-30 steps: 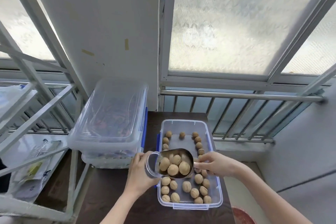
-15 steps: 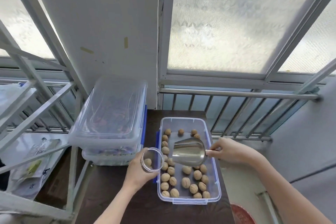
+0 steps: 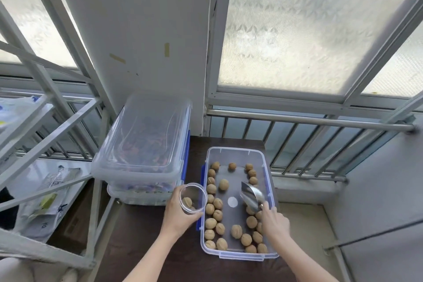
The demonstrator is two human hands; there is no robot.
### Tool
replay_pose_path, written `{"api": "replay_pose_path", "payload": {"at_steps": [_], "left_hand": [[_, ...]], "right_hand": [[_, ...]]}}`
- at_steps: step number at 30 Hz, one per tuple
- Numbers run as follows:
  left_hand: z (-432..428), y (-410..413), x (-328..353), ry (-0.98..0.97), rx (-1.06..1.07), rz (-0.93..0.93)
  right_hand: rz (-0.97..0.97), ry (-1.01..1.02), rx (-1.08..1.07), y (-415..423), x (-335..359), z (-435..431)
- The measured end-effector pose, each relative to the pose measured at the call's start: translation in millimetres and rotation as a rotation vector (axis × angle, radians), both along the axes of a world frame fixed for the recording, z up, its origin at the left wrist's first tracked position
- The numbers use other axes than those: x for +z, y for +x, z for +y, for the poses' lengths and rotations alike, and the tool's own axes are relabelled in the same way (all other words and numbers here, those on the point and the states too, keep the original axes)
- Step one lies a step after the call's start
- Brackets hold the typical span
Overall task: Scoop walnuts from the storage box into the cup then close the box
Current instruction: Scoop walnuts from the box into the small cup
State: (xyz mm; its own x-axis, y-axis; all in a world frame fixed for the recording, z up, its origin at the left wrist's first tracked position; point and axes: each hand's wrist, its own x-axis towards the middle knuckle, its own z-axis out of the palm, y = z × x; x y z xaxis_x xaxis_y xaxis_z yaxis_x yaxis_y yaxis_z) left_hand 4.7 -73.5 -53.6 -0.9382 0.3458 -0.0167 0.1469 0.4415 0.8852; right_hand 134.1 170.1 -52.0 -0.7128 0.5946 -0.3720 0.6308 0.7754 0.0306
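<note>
- We hold the clear cup (image 3: 193, 198) in our left hand (image 3: 177, 218), fingers wrapped closed around its side, tilted so its mouth faces up and toward the box; it hangs just beside the left wall of the storage box (image 3: 238, 153), above the dark table (image 3: 146, 242).
- Our right hand (image 3: 273, 221) is closed on the handle of the metal scoop (image 3: 251, 193), whose bowl points away from us and down into the box, near its right wall. The scoop looks empty.
- Risk 1: the walnuts (image 3: 235, 231) are round and lie loose in a single layer on a smooth floor, so we judge they may roll away from the scoop's lip rather than ride into it.
- Risk 2: the cup's mouth looks narrower than the scoop's bowl, so a fast pour could drop nuts onto the table.
- Risk 3: the cup is tilted, and the nuts already in it could tumble out if we lean it further.
- The walnuts are tan, wrinkled and whole, lined mostly along both long walls, with a bare strip and a white sticker (image 3: 232, 202) in the middle.
- At least 1 walnut shows through the cup's wall.
- The box is clear with blue clips, open; we see no lid for it. 2 stacked lidded bins (image 3: 142, 148) stand to its left.
</note>
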Motion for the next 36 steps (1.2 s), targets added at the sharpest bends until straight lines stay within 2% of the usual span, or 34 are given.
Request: {"api": "replay_pose_path", "payload": {"at_steps": [8,15,22,28,36], "left_hand": [[-6,1,-6,-0.025,0.003,-0.038],[-5,2,-6,-0.027,0.021,-0.072],[-7,2,-10,-0.048,0.040,-0.090],[-4,2,-7,-0.061,0.045,-0.079],[-6,1,-6,-0.066,0.048,-0.082]], "right_hand": [[0.068,-0.121,0.014,-37,-26,-22],[-0.120,-0.243,0.120,-32,-37,-54],[-0.176,-0.437,-0.020,-32,-54,-41],[0.057,-0.699,-0.135,-46,-48,-37],[0.060,-0.676,-0.070,-36,-44,-34]]}}
